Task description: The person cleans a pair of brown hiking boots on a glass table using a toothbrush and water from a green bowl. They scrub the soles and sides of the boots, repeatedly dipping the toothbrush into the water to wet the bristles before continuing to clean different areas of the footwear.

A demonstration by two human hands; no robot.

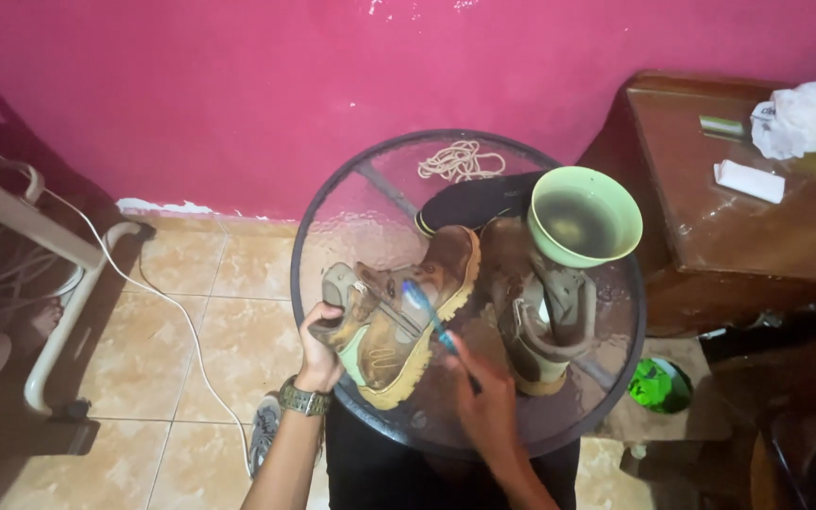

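A brown boot [399, 316] lies tilted on its side on a round glass table [361, 203]. My left hand [318, 345], with a watch on the wrist, grips the boot at its collar. My right hand [484, 392] holds a blue toothbrush [427, 312] whose bristles rest on the boot's side. A second brown boot [535, 321] stands upright just to the right. A green bowl [583, 217] of murky water sits at the table's far right, beside that boot.
A coil of beige laces [460, 161] lies at the table's far edge, by a dark cloth [474, 203]. A wooden cabinet [739, 236] with paper and small items stands right. A white cable [172, 302] crosses the tiled floor; a metal frame [59, 312] stands left.
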